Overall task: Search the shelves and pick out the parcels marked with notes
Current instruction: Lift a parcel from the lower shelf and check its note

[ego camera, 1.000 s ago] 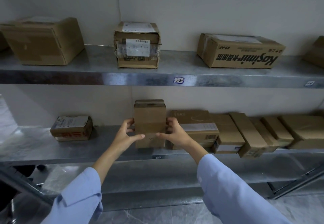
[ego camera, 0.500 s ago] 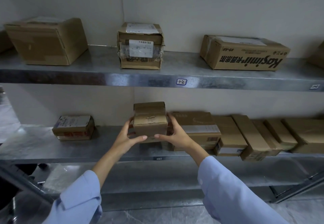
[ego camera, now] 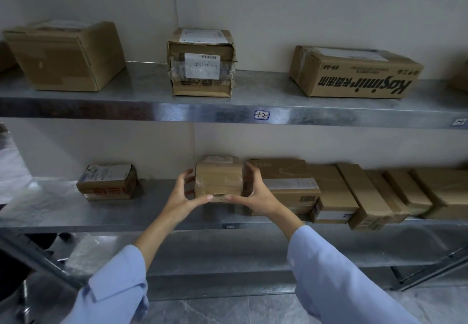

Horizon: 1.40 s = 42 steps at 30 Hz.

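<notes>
- At the lower shelf [ego camera: 50, 212], a small taped carton [ego camera: 219, 180] is clasped at both sides by the left grip [ego camera: 181, 197] and the right grip [ego camera: 255, 197].
- A slip could be caused by the glossy tape, and the neighbouring carton [ego camera: 283, 171] could be knocked.
- "Kasimir" is read upside down on an upper box [ego camera: 354, 75], and "1-2" on a shelf tag [ego camera: 261, 115].

the light is dim, cool and even, with no source in view. the upper shelf [ego camera: 177, 111] carries a soft sheen along its front edge and leaves the wall [ego camera: 101, 146] beneath it a shade darker, while the lower shelf [ego camera: 50, 207] shows a pale reflection at its left end. the wide lens bows both shelves and stretches the row of boxes [ego camera: 367, 197] at the far right, which look soft, as do the small parcel [ego camera: 219, 179] in the middle and the near sleeves [ego camera: 342, 285].
</notes>
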### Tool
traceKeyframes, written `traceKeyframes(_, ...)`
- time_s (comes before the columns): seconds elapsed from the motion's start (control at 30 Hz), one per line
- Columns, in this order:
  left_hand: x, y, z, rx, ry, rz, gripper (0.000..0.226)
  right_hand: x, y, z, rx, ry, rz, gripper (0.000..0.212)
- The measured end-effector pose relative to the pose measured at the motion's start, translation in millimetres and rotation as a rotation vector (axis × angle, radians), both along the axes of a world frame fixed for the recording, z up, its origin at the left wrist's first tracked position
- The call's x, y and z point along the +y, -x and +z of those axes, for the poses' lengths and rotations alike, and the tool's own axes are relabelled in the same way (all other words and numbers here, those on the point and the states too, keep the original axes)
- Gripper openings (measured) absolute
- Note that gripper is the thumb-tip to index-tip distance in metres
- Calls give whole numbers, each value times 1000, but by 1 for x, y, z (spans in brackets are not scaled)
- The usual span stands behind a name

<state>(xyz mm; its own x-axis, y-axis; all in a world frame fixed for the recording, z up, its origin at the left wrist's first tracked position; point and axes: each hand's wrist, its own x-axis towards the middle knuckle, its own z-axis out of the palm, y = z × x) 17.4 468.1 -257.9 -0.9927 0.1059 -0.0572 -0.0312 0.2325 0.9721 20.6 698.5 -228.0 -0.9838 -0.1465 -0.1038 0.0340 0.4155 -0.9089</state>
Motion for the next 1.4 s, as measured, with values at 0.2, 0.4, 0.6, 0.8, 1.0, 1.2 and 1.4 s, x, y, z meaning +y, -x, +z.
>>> traceKeyframes(0.2, 4, -2, -2, -3, 43, -8, 118, 4, 1, -5, -1, -59, 41, 97)
traceKeyframes(0.4, 5, -5, -8, 62, -39, 42, 79, 4, -1, -11, 0, 34, 1, 86)
traceKeyframes(0.6, 5, -3, -16, 130, 25, 106, 74, -1, -5, -16, 50, 75, -13, 77)
traceKeyframes(0.8, 7, -6, -29, 175, 136, 97, 85, -6, -4, -29, 115, -8, -34, 87)
traceKeyframes(1.0, 10, -9, -52, 146, 172, 95, 85, -10, -4, -57, 75, -107, -30, 85)
traceKeyframes(1.2, 14, -6, -71, 106, 167, 107, 82, -15, -1, -83, 97, -199, -54, 87)
traceKeyframes(1.4, 17, 3, -79, 113, 193, 121, 78, -14, 9, -92, 51, -165, -93, 81)
